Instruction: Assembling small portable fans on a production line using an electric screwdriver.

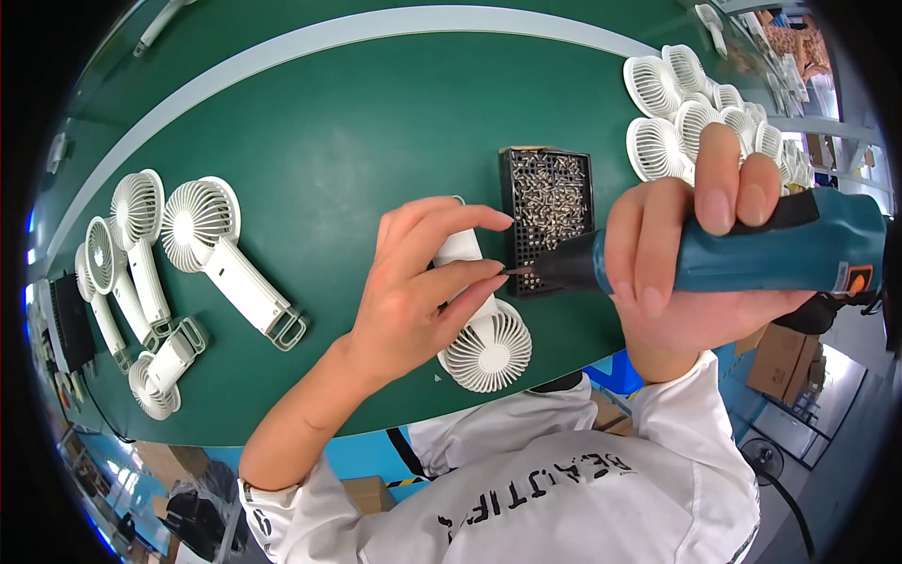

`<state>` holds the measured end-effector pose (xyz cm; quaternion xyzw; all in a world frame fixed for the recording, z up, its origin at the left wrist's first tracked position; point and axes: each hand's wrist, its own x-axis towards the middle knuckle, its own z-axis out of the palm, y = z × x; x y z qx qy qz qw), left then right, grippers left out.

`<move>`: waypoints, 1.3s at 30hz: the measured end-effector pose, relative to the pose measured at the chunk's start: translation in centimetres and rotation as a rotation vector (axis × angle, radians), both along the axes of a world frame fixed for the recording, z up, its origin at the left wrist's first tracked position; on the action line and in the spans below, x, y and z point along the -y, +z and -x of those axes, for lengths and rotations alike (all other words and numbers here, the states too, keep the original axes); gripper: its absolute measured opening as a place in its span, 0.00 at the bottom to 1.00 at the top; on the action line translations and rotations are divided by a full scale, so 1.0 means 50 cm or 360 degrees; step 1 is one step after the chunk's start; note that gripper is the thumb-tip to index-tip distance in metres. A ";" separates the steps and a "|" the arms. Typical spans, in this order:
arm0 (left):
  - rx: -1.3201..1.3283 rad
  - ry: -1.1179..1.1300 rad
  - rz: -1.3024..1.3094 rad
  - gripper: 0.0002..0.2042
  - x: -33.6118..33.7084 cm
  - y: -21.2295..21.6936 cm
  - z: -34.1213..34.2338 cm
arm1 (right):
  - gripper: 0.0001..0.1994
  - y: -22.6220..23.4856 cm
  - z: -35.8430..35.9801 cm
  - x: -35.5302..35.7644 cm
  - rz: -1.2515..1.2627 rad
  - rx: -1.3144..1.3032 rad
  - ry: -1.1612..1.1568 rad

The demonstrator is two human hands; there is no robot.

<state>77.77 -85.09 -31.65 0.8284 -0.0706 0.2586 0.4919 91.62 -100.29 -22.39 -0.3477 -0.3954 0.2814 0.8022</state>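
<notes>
Left hand (413,291) pins the white handheld fan (481,329) at surface (357,141) centre, fingers closed on its handle; right hand (676,273) grips the teal electric screwdriver (752,256), tip at the handle. Screw tray (550,202) at twelve o'clock.

White long-sleeve top, cuffs pushed up, black print on chest; bare hands.

Green tabletop (357,141): white handheld fans (202,240) at left, black screw tray (550,202) centre, fan grilles (658,146) upper right
</notes>
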 end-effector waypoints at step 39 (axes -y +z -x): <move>-0.0247 0.0448 0.0156 0.13 -0.009 -0.011 0.006 | 0.42 -0.072 -0.010 -0.054 -0.0123 0.0129 -0.0220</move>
